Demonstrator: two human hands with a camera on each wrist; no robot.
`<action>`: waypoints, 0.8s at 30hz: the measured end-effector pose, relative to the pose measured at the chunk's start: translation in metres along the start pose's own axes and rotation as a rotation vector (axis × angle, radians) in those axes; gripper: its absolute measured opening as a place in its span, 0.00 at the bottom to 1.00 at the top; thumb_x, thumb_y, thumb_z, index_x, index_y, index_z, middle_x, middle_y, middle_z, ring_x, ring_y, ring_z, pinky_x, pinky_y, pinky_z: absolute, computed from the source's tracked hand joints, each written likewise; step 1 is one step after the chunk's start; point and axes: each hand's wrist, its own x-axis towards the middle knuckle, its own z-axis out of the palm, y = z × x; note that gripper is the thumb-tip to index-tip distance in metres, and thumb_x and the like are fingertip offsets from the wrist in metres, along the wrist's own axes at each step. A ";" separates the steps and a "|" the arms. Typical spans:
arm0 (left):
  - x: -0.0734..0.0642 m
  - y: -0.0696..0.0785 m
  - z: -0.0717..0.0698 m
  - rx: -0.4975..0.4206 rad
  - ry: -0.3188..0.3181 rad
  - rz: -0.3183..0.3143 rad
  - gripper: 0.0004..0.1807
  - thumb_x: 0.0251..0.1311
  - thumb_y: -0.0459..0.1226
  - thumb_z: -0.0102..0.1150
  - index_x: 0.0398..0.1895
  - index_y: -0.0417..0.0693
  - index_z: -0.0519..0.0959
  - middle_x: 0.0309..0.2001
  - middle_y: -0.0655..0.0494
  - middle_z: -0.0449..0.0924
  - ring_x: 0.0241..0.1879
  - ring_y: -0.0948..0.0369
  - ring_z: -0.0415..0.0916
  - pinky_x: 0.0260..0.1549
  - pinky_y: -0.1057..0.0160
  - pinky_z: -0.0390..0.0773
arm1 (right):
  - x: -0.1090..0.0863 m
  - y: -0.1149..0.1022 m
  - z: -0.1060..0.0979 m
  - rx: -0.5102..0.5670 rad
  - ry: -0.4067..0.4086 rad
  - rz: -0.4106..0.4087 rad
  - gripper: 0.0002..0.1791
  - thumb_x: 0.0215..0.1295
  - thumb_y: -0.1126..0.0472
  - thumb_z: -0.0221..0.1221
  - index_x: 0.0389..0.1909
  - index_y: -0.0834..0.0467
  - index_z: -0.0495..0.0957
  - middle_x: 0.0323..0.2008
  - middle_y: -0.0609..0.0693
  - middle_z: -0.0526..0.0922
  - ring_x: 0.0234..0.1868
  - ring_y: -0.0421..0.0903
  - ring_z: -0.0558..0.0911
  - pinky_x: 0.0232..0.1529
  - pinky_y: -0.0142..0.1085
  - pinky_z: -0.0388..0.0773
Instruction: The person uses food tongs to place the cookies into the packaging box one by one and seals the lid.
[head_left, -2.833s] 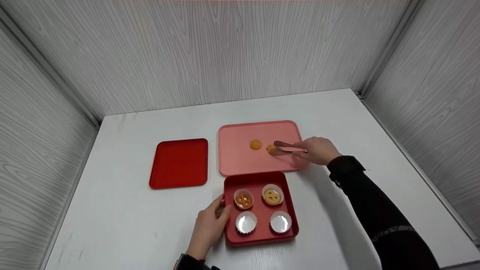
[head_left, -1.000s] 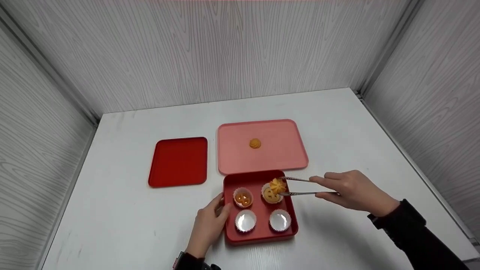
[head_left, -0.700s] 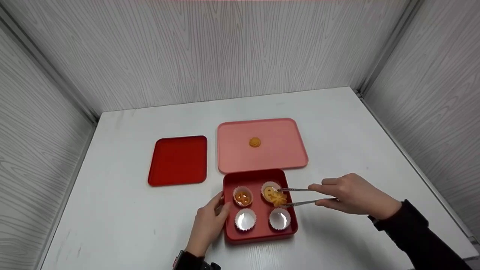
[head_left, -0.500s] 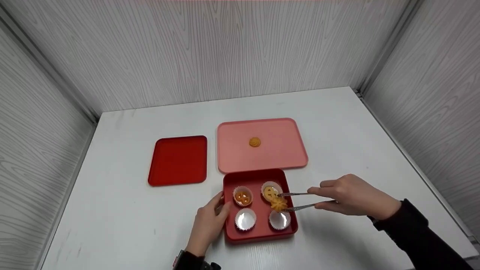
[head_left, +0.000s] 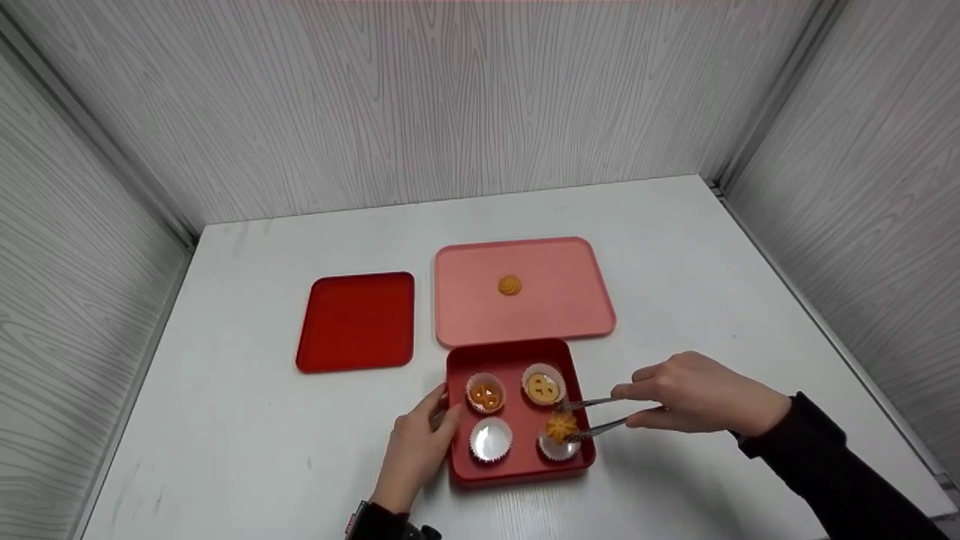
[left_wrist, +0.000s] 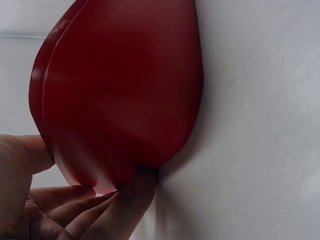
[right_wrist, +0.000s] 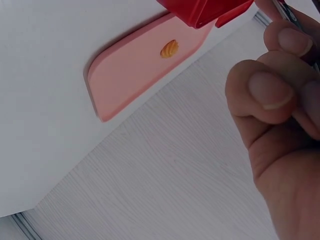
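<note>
1. I have the golden, ridged, star-shaped cookie [head_left: 561,427] between the tips of the slim, silver, metal tongs [head_left: 606,427]; it sits over the far part of the white, fluted, round cup [head_left: 555,452] at the near right of the red, deep, round-cornered box [head_left: 521,427]; whether it touches the cup I cannot tell.
2. My right hand [head_left: 694,394] pinches the tongs between thumb and fingers, their arms spread about the cookie's breadth; my left hand [head_left: 421,450] grips the box's left wall, thumb at the rim.
3. My worries: uneven pressure from the tips could roll the cookie out; releasing this far back could leave it on the cup's edge, or tip the cup; a left-hand slip could let the box shift.
4. The cookie's star face points up; it looks nearly round, so I read no long axis; the tongs point leftward, their length running roughly across the box, tips angled slightly toward its near side.
</note>
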 end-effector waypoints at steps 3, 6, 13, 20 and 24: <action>0.000 0.000 0.000 0.002 0.000 0.010 0.30 0.73 0.49 0.57 0.72 0.44 0.72 0.62 0.46 0.81 0.63 0.49 0.78 0.65 0.45 0.73 | 0.001 0.000 0.001 0.012 -0.024 0.016 0.13 0.61 0.53 0.72 0.45 0.49 0.84 0.23 0.37 0.76 0.18 0.24 0.64 0.20 0.23 0.65; -0.001 -0.001 0.000 0.010 0.004 0.032 0.30 0.72 0.49 0.58 0.72 0.42 0.72 0.61 0.45 0.82 0.63 0.48 0.78 0.65 0.45 0.73 | 0.003 0.000 0.003 0.024 -0.045 0.035 0.13 0.61 0.53 0.72 0.45 0.49 0.84 0.24 0.37 0.79 0.19 0.25 0.68 0.21 0.24 0.67; -0.001 -0.001 -0.001 0.008 0.007 0.043 0.31 0.72 0.49 0.58 0.72 0.42 0.72 0.61 0.45 0.82 0.63 0.48 0.78 0.65 0.44 0.73 | 0.009 -0.003 0.004 0.049 -0.105 0.081 0.12 0.62 0.52 0.71 0.45 0.49 0.85 0.25 0.38 0.81 0.20 0.27 0.70 0.21 0.25 0.66; -0.001 0.000 -0.001 0.008 0.001 0.024 0.31 0.72 0.50 0.58 0.72 0.44 0.72 0.61 0.46 0.82 0.64 0.48 0.77 0.65 0.43 0.72 | 0.012 -0.004 0.003 0.037 -0.114 0.085 0.11 0.62 0.52 0.71 0.43 0.48 0.85 0.25 0.38 0.80 0.20 0.27 0.71 0.21 0.26 0.67; -0.001 0.000 -0.001 0.004 0.002 0.021 0.31 0.72 0.49 0.58 0.72 0.44 0.72 0.61 0.46 0.82 0.64 0.48 0.77 0.65 0.43 0.72 | 0.012 -0.004 0.003 0.028 -0.121 0.097 0.12 0.61 0.51 0.71 0.44 0.48 0.85 0.25 0.38 0.80 0.21 0.28 0.71 0.21 0.26 0.67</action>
